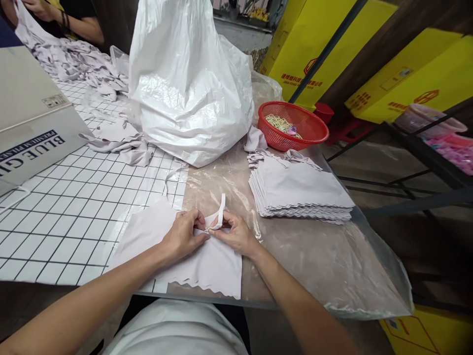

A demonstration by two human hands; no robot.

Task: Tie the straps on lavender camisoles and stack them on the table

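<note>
A pale lilac-grey camisole (218, 266) with a wavy hem lies spread at the table's front edge. My left hand (184, 231) is closed, pinching the fabric at its upper edge. Beside it, fingertips nearly meeting, my right hand (234, 232) grips the same edge at the base of a strap (222, 207) that sticks up. Something small and light shows between the fingertips, too tiny to make out. Another thin strap (166, 183) trails up from the garment's left side. To the right rests a neat stack of similar camisoles (299, 185), straps at the far end.
A large white plastic bag (192, 84) stands behind my hands. Beyond the stack is a red basket (314, 130) holding small pale pieces. A cardboard box (37, 118) occupies the left, with loose garments (81, 61) behind it. Another person's arm (83, 27) shows at far left.
</note>
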